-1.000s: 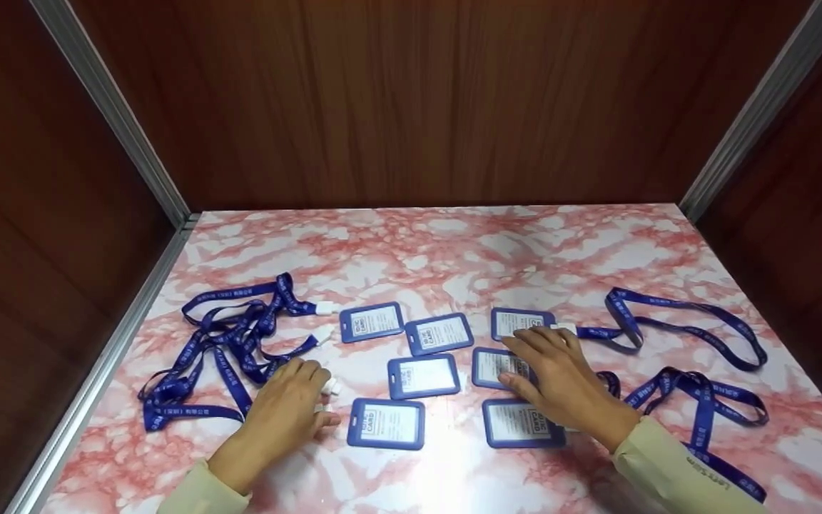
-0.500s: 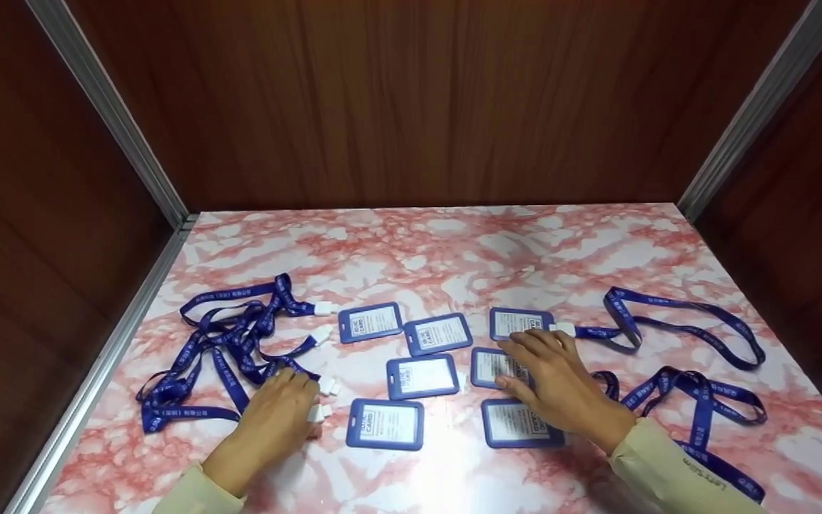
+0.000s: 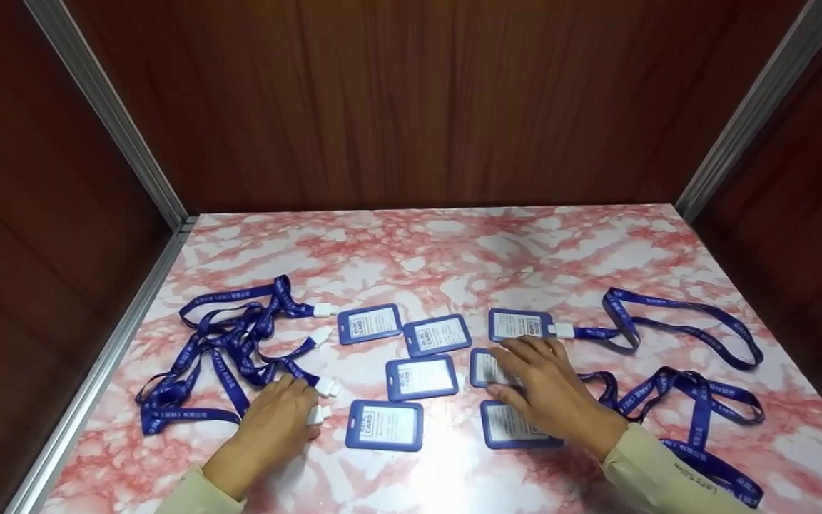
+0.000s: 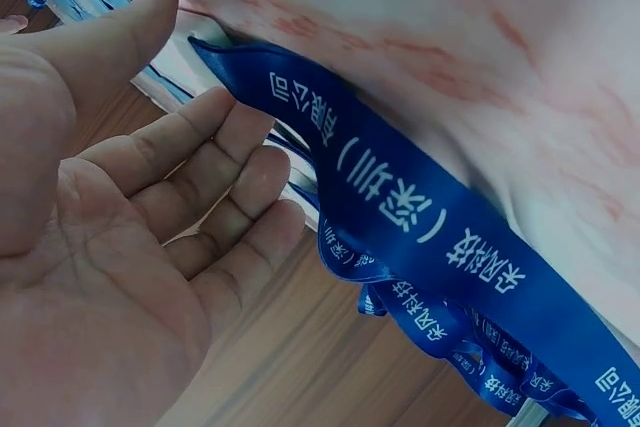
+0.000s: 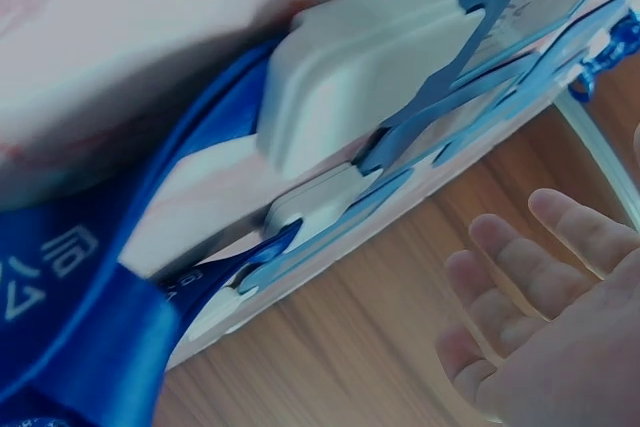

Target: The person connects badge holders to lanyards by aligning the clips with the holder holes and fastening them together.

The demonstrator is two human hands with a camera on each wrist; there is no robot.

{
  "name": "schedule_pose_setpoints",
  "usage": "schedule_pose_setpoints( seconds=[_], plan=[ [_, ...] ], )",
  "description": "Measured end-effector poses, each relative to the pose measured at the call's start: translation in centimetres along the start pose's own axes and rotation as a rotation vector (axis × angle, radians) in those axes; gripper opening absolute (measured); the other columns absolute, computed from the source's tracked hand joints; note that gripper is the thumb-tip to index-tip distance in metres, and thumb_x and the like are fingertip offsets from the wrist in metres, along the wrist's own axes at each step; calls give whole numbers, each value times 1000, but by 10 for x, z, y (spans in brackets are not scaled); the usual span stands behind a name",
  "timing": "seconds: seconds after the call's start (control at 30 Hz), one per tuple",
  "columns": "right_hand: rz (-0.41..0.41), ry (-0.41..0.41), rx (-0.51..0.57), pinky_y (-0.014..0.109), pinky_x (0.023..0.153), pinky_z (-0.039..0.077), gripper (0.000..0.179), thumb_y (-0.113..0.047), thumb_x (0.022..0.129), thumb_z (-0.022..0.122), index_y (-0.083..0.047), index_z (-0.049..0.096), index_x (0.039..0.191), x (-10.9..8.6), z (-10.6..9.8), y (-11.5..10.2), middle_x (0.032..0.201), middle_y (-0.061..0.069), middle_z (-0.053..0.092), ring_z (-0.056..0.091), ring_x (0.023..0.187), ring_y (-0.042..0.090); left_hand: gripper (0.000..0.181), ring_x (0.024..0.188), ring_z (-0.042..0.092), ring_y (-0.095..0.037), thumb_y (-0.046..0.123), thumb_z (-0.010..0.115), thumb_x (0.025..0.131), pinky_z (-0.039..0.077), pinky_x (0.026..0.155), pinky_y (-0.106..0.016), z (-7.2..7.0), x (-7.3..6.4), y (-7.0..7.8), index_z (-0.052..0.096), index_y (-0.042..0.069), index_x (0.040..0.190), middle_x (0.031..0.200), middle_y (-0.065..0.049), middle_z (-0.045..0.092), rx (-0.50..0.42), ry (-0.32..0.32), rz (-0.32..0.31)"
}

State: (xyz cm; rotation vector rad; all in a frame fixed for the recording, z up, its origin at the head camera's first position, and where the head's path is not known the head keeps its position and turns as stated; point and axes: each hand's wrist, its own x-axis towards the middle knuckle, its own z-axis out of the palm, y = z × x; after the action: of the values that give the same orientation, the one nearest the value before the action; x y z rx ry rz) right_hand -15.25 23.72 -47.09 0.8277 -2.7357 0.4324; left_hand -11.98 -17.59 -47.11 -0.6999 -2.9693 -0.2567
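Note:
My left hand (image 3: 277,420) is low over the blue lanyards on the left, beside two white clips, the nearer one (image 3: 320,415) at its fingers. In the left wrist view its fingers are loosely extended, fingertips right at a printed blue lanyard (image 4: 400,202), thumb apart. My right hand (image 3: 552,389) spreads over the right-hand badge holders, partly covering the middle holder (image 3: 486,368) and front holder (image 3: 507,422). Nothing shows in its grasp in the right wrist view, where a white clip (image 5: 365,62) joins a lanyard to a holder. The far right holder (image 3: 514,323) is clipped to its lanyard.
Several blue-framed badge holders, such as the front one (image 3: 384,426), lie mid-table. Tangled lanyards (image 3: 229,343) spread at left; looped ones (image 3: 700,400) lie at right. Brown wood panels (image 3: 425,107) enclose the red-and-white marbled table (image 3: 418,243) at the back and sides.
My left hand has drawn slightly left and its thumb has pulled in, uncovering the two white clips beside it. My right hand has shifted slightly left and toward me over the holders.

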Motion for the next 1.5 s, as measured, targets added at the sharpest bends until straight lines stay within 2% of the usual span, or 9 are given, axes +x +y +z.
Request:
schedule_pose_setpoints(
  seconds=[0.2, 0.43, 0.6, 0.73, 0.9, 1.23, 1.5],
  plan=[
    [-16, -4, 12, 65, 111, 30, 59, -52, 97, 65, -13, 62, 141, 0, 2, -7, 141, 15, 60, 51, 132, 41, 30, 98, 57, -34, 18, 88, 77, 47, 99, -52, -1, 0, 2, 68, 2, 94, 92, -10, 62, -32, -35, -34],
    [-60, 23, 15, 61, 107, 36, 54, -49, 95, 69, -13, 66, 135, 3, 3, -13, 136, 13, 63, 54, 128, 36, 27, 95, 57, -33, 15, 88, 77, 48, 97, -51, 1, -1, 1, 67, 4, 90, 88, -7, 60, -41, -26, -30],
    [-83, 47, 19, 60, 106, 36, 52, -45, 93, 73, -13, 67, 133, 4, 4, -15, 135, 13, 63, 54, 126, 35, 27, 102, 58, -36, 14, 87, 79, 45, 105, -53, 0, -2, 1, 68, 3, 95, 93, -9, 64, -71, -44, -51],
    [-80, 49, 26, 60, 107, 35, 52, -45, 92, 74, -14, 67, 133, 5, 5, -18, 136, 13, 63, 54, 127, 35, 28, 103, 60, -39, 12, 88, 77, 45, 103, -54, 1, -2, 0, 65, 4, 91, 90, -11, 63, -60, -21, -25],
    [-85, 45, 35, 62, 108, 35, 51, -44, 92, 75, -13, 67, 133, 5, 8, -20, 135, 14, 63, 53, 128, 35, 28, 104, 61, -41, 11, 87, 77, 46, 103, -53, 2, -2, 0, 67, 2, 94, 93, -12, 65, -53, -1, -11],
    [-76, 15, 41, 61, 108, 33, 53, -45, 92, 75, -13, 67, 133, 7, 9, -27, 133, 12, 64, 53, 127, 33, 29, 117, 58, -44, 9, 86, 79, 41, 110, -55, -1, -2, 3, 70, 1, 102, 108, -19, 68, -86, -50, -53],
    [-83, 21, 55, 61, 107, 34, 55, -46, 91, 75, -11, 67, 133, 7, 12, -34, 132, 11, 65, 54, 126, 31, 28, 110, 61, -41, 11, 87, 78, 44, 106, -54, -2, -1, 3, 69, 2, 98, 97, -13, 66, -45, -28, -11]
  ],
)
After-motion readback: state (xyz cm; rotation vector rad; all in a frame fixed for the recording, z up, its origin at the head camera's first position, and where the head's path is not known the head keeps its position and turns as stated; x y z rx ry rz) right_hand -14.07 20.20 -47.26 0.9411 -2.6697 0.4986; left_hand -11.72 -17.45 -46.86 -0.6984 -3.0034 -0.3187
